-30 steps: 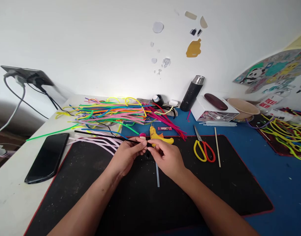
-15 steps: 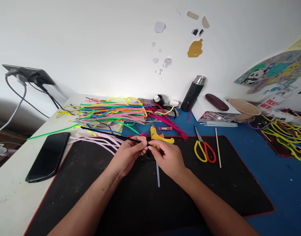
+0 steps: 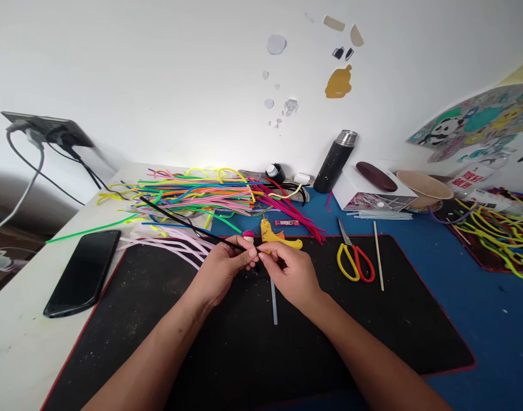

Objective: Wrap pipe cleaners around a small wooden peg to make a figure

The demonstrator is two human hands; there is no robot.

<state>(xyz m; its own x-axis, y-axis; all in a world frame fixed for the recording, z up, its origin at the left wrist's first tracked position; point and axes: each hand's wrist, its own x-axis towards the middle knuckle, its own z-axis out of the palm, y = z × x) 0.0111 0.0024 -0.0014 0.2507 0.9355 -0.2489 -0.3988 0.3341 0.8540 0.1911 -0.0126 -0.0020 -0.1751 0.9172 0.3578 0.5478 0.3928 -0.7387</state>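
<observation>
My left hand [image 3: 224, 268] and my right hand [image 3: 289, 273] meet over the black mat [image 3: 158, 319], fingertips pinched together. Both pinch one end of a thin black pipe cleaner [image 3: 182, 221], whose free end slants up and to the left over the coloured pile. A small pink piece [image 3: 248, 234] shows just above my left fingers. A yellow glue gun [image 3: 278, 238] lies right behind my hands. A clear glue stick [image 3: 273, 302] lies on the mat under my right hand.
A heap of coloured pipe cleaners [image 3: 193, 197] lies behind, pale pink ones [image 3: 167, 245] nearer. A phone [image 3: 84, 273] rests at left. Scissors [image 3: 355, 260], a wooden stick [image 3: 378, 257], a dark flask [image 3: 335, 161], a white box [image 3: 372, 191] and a bowl [image 3: 424, 188] are at right.
The black pipe cleaner's free end has swung upward, from nearly level to slanting up left. My fingers have shifted slightly at the pinch; both hands stay in place.
</observation>
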